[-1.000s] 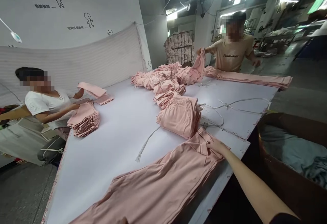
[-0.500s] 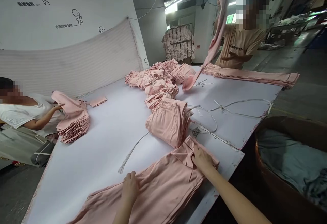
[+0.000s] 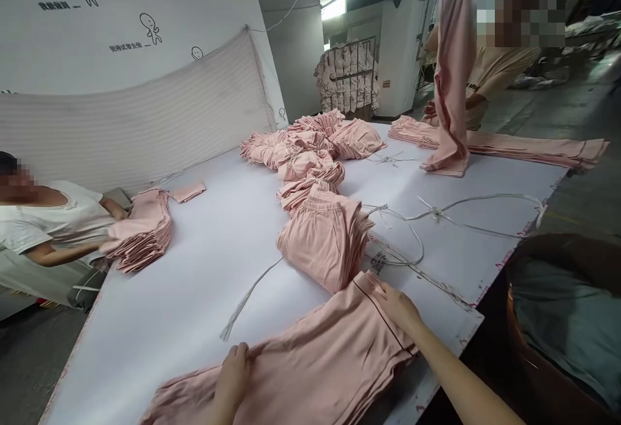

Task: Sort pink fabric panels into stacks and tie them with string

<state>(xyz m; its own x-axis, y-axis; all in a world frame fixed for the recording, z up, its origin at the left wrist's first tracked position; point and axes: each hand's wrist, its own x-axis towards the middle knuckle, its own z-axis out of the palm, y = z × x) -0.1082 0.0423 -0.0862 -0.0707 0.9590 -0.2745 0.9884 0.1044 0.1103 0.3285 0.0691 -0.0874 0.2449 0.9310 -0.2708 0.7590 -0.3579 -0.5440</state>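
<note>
The pink garment pile (image 3: 315, 360) is laid flat, in several layers, at the near end of the white surface (image 3: 208, 270). Its dark-lined end is touched by the right hand (image 3: 400, 308), its far edge by the left hand (image 3: 235, 370); whether cloth is clamped by either cannot be told. By uneven pulling, layers could be shifted, or the nearby folded bundle (image 3: 320, 237) could be disturbed.
</note>
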